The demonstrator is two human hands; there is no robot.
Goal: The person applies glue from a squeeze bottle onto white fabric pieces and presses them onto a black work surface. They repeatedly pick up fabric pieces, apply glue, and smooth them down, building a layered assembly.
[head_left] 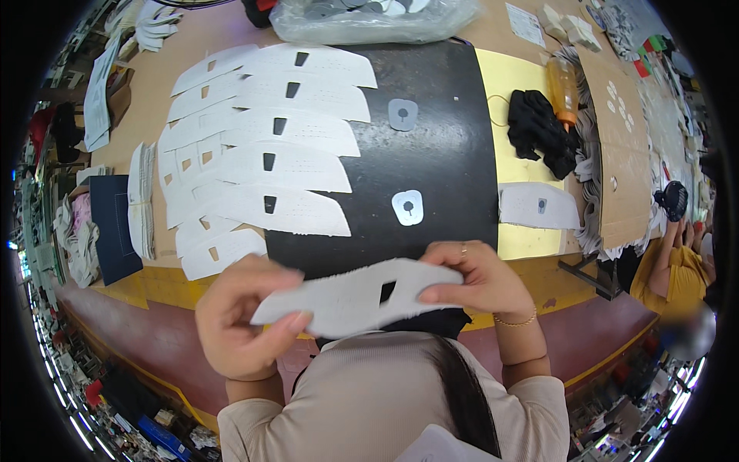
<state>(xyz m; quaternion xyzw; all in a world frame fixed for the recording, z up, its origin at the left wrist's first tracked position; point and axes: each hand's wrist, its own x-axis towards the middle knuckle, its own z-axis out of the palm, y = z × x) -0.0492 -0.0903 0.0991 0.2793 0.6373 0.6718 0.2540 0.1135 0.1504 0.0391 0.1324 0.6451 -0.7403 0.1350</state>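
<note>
A white cut fabric panel with a small four-sided window is stretched between my hands, in front of the table's near edge. My left hand pinches its left end between thumb and fingers. The right end is gripped by my right hand, thumb on top. Beyond them, on a black board, similar white panels lie in overlapping rows, their windows showing dark. Two rounded patches, one grey and one pale, each with a dark mark, lie to the right of the rows.
A panel with a grey patch lies on yellow sheeting at the right. Nearby are a black cloth, an orange bottle and cardboard. A clear plastic bag sits at the back. Another person is at far right.
</note>
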